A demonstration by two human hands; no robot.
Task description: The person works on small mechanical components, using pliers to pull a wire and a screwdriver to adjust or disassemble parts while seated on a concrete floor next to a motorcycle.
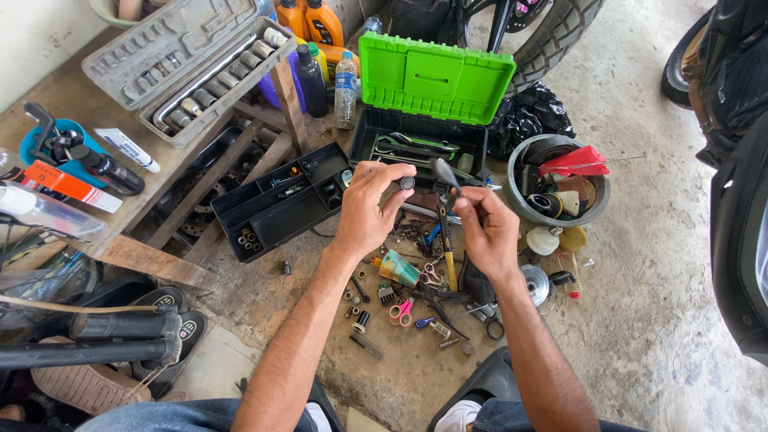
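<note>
Two hands raised, left hand (370, 210) pinching small black socket (407, 183), right hand (486, 230) holding ratchet (445, 172)

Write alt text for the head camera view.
A person's left hand pinches a small dark round part while the right hand holds a slim tool, above a concrete floor strewn with small tools and an open green toolbox.

Looking like a motorbike repair workshop: green toolbox (424, 104) lying open, socket set (188, 64) sitting on a bench, oil bottles (308, 20), tyre (552, 36), tools scattered over concrete floor (640, 320).
</note>
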